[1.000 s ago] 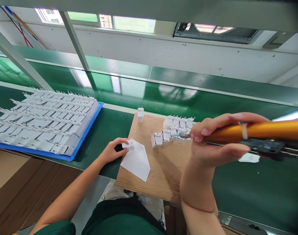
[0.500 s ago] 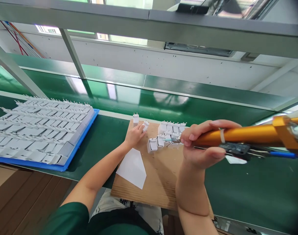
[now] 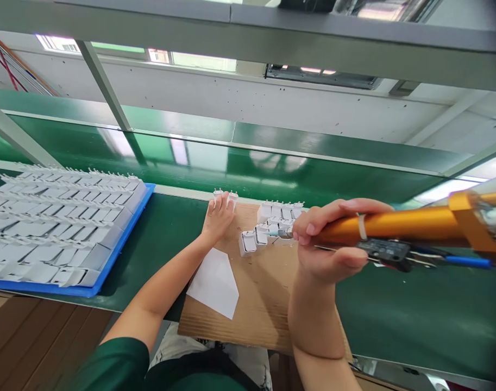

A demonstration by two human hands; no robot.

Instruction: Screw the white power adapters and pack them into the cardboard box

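At the far left corner of a brown board [image 3: 264,293], my left hand [image 3: 218,218] has its fingers closed round a white plug charger [image 3: 232,197]. Right beside it stands another white charger [image 3: 217,194], partly hidden by the fingers. My right hand [image 3: 327,239] grips an orange dispensing tool [image 3: 410,225] with a black switch underneath. Its pale tapered nozzle [image 3: 282,232] points left, over a cluster of chargers on the board. An open-faced charger [image 3: 248,243] stands at the near left of that cluster. Behind it is a row of chargers [image 3: 280,209] with pins up.
On the left, a blue tray [image 3: 121,260] holds many white chargers in rows. A white paper sheet [image 3: 215,282] lies on the board's left side. The green bench [image 3: 402,315] extends to the right, and a grey metal beam [image 3: 231,32] crosses above.
My left hand has moved away from me and slightly left, bringing its charger beside the standing one. The right hand keeps its grip on the tool. The view has shifted slightly.
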